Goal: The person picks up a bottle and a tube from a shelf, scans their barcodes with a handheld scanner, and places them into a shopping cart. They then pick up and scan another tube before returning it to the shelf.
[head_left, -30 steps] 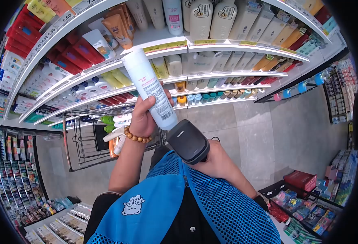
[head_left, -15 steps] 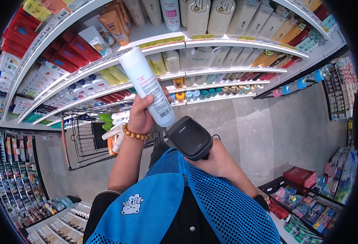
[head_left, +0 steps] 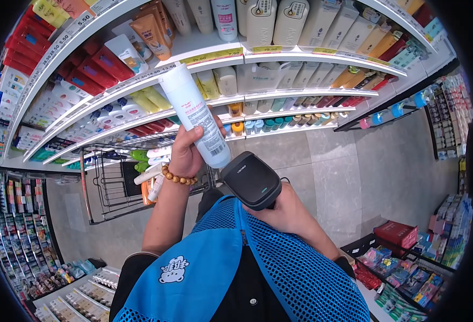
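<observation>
My left hand (head_left: 187, 149) is closed around a white plastic bottle (head_left: 194, 118), thumb across its front. The bottle is tilted, its cap end toward the upper left, and its printed label and barcode face me. A wooden bead bracelet (head_left: 178, 176) circles the left wrist. Close to the bottle's base, my right hand (head_left: 280, 212) grips a black handheld barcode scanner (head_left: 251, 180). A small green light glows on the scanner's top. Its head hides part of the fingers and the handle.
Shelves (head_left: 279, 58) of bottles and tubes curve across the front. A wire shopping cart (head_left: 119, 185) holding several bottles stands at the left. Grey floor tiles (head_left: 338, 172) lie at the right. Behind them is a low rack with a red box (head_left: 396, 236).
The scanner's small light has turned green. Both hands have stayed almost in place, with the bottle and scanner still held.
</observation>
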The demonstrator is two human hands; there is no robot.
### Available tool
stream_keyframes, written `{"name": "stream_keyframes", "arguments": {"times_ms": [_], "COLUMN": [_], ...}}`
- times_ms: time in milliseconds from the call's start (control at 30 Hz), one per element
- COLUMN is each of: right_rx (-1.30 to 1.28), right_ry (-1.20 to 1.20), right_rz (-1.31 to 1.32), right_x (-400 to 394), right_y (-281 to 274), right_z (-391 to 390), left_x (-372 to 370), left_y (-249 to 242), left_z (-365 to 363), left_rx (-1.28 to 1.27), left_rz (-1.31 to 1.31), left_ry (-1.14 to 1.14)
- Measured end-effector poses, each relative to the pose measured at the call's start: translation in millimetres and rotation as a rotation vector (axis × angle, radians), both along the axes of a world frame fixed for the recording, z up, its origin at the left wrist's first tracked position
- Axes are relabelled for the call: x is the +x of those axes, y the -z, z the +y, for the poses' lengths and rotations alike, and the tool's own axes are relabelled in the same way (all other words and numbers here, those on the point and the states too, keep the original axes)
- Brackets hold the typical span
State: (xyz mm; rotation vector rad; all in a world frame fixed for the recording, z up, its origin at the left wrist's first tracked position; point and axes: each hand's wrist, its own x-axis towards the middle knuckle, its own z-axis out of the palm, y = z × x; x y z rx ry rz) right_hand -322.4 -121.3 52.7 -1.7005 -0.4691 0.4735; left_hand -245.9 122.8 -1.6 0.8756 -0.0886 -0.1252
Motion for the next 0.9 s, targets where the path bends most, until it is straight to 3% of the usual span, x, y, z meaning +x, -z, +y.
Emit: {"name": "stream_keyframes", "arguments": {"times_ms": [67,233,400,633,700,767,833,900], "right_rx": [-0.006,0.066,0.269,0.247,0.505,0.518,0.826,0.85], "right_ry": [-0.009,0.257,0.417,0.462,0.493,0.46,0.405,0.4], "right_rz": [-0.016,-0.038,0.156,0.173,0.391,0.364,0.486,0.504], "right_x": [-1.6,1.2,10.0,16.0,16.6,16.7,16.7,17.7], "right_y": [-1.4,13.6,60.5,67.3,65.2,73.0,74.4,76.0], "right_z": [-0.2,6.0,12.7,10.2,7.0,-0.6,-5.3,-9.0], "left_x": [-1.1,-2.7,-14.3,-28.2,-30.0,-29.5,-22.0,-13.4], "left_y": [0.9,4.7,-1.9,-5.5,-13.1,-27.5,-28.0,-25.0], "left_z": [-0.7,-5.9,-29.5,-60.7,-61.2,-57.9,-44.4,-29.9], "left_rx": [0.007,-0.065,-0.183,-0.221,-0.224,-0.265,-0.212,-0.153], "left_rz": [0.012,0.023,0.052,0.063,0.035,-0.027,-0.042,-0.057], "left_ry": [0.001,-0.035,-0.019,0.017,0.055,0.117,0.167,0.214]}}
